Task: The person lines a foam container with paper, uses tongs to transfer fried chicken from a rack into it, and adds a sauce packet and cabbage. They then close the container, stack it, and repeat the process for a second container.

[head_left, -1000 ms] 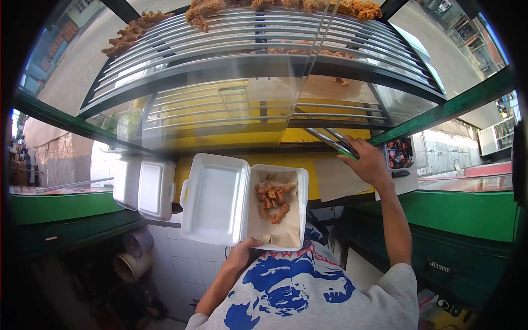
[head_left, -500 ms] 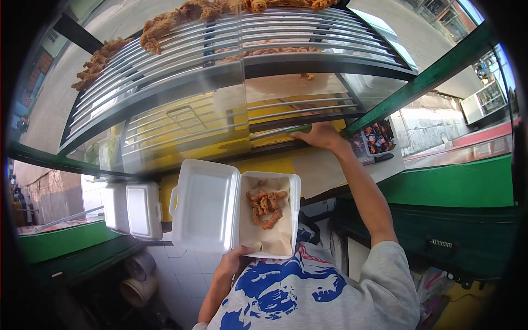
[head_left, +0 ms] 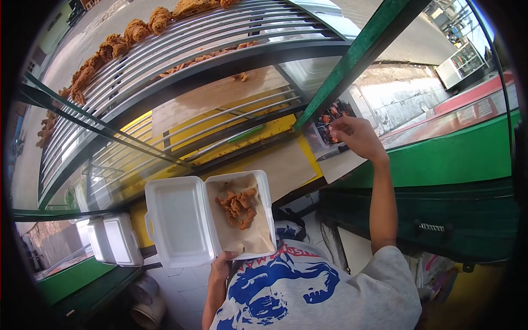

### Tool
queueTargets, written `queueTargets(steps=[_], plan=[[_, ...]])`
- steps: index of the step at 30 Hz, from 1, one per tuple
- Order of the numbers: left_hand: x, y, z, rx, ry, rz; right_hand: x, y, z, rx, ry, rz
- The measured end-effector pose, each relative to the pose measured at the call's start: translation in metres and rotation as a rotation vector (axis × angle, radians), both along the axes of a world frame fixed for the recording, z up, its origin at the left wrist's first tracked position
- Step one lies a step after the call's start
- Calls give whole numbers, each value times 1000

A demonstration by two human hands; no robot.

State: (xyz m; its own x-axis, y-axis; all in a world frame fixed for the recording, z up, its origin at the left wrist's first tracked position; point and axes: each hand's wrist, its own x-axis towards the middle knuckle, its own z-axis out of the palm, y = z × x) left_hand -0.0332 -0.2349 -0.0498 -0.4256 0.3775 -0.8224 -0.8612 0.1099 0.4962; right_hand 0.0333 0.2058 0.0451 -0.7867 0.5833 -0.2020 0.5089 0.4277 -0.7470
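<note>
My left hand [head_left: 221,266] grips the front edge of an opened white foam takeout box [head_left: 181,225], thumb over the rim. Brown paper [head_left: 256,242] lines its right half, and several pieces of fried chicken [head_left: 237,208] lie on the paper. The lid half is folded out to the left. My right hand [head_left: 358,137] is over a clear tub of dark and red sachets [head_left: 330,118], thumb and fingers apart right at the sachets. A green-handled utensil [head_left: 245,135] lies along the ledge of the display case, left of this hand.
Fried chicken pieces [head_left: 113,47] line the upper slatted rack [head_left: 181,60] of the glass case. A green post [head_left: 360,55] slants up beside the tub. A black-handled knife [head_left: 333,152] lies in front of the tub. More foam boxes [head_left: 122,239] hang at the left.
My right hand has left the green-handled utensil at the case and moved right to the sachet tub. My left hand still holds the box. The whole view has swung to the right.
</note>
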Motion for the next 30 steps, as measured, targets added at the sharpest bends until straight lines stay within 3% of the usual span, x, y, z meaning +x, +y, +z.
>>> queueTargets(steps=[4,6,10,12,16,18,21,23,24,27,28,30], plan=[[6,14,-11,58,38,-15,-7,61,-55,235,-39,79],[9,23,-5,53,54,-37,-16,69,-73,473,-182,301],[18,24,-25,82,132,-64,-31,76,-84,419,-325,322],[20,32,-21,57,116,-36,-38,77,-85,464,-564,344],[22,41,-17,45,88,-35,-28,83,-92,432,-522,388],[22,41,-22,31,97,-74,-20,86,-97,660,-257,442],[21,49,-20,101,98,-92,-21,90,-98,703,-200,515],[20,55,-14,68,63,-99,-24,89,-92,559,-276,439],[19,55,-18,67,64,-90,-26,88,-86,415,-354,358],[21,54,-26,79,37,-100,-18,80,-67,367,-239,350],[23,57,-24,89,40,-81,-15,68,-44,490,-255,381],[23,59,-18,98,42,-42,-2,48,-5,471,-142,301]])
